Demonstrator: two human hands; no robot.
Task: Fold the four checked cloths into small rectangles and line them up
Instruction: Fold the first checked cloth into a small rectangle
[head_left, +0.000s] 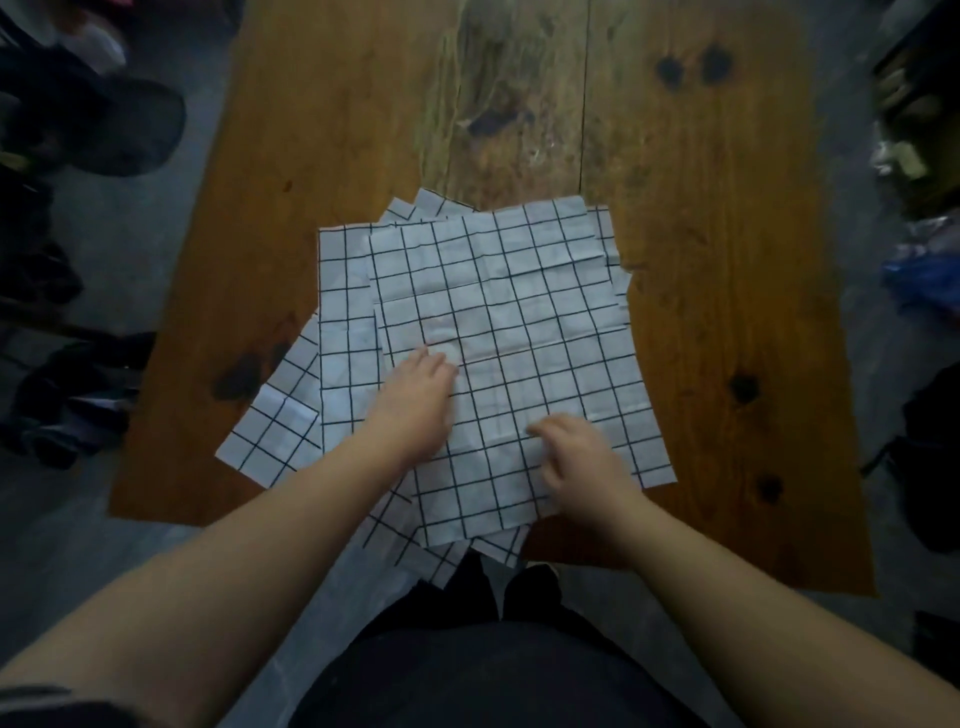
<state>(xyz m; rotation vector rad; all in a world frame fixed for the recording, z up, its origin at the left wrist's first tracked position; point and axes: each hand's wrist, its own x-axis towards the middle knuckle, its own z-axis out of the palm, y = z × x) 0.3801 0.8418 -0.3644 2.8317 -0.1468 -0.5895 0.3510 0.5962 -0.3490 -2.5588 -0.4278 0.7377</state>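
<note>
Several white cloths with a black grid lie unfolded in a loose, overlapping pile at the near middle of the wooden table (727, 312). The top cloth (530, 322) lies flat and creased. A second cloth (345, 291) sticks out to the left under it, and a third cloth (270, 431) pokes out at the lower left. Corners of the pile hang over the near table edge. My left hand (415, 400) rests palm down on the left part of the top cloth. My right hand (582, 457) sits on the cloth's near part with fingers curled, pinching the fabric.
The far half of the table shows bare wood with dark knots. Dark shoes and bags (78, 400) lie on the floor to the left. Blue and mixed clutter (919, 275) sits on the floor to the right. My legs stand at the table's near edge.
</note>
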